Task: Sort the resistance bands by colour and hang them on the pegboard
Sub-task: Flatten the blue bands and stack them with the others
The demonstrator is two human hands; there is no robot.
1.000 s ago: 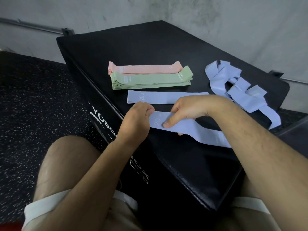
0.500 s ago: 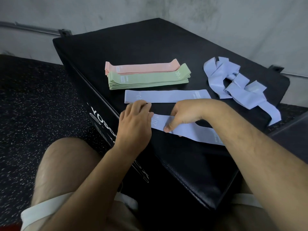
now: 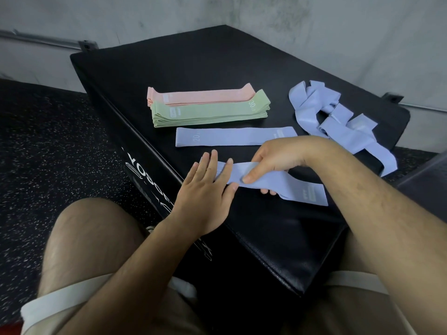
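Observation:
A lilac band (image 3: 285,187) lies across the near part of the black padded box (image 3: 217,64). My right hand (image 3: 273,160) pinches it near its left end, thumb on top and fingers under it. My left hand (image 3: 205,189) lies flat with straight fingers pressing on that band's left end. Behind them a flat lilac band (image 3: 232,136) marked 20 lies straight. Further back sit a stack of green bands (image 3: 210,112) and a stack of pink bands (image 3: 200,96). A tangle of loose lilac bands (image 3: 338,119) lies at the right. No pegboard is in view.
The box stands in a corner against grey walls (image 3: 314,25). Dark speckled rubber floor (image 3: 48,146) spreads to the left. My bare knees and pale shorts (image 3: 72,298) are at the box's near edge.
My left hand has opened from a curled grip to flat, straight fingers on the band's left end. My right hand keeps its pinch on the same band.

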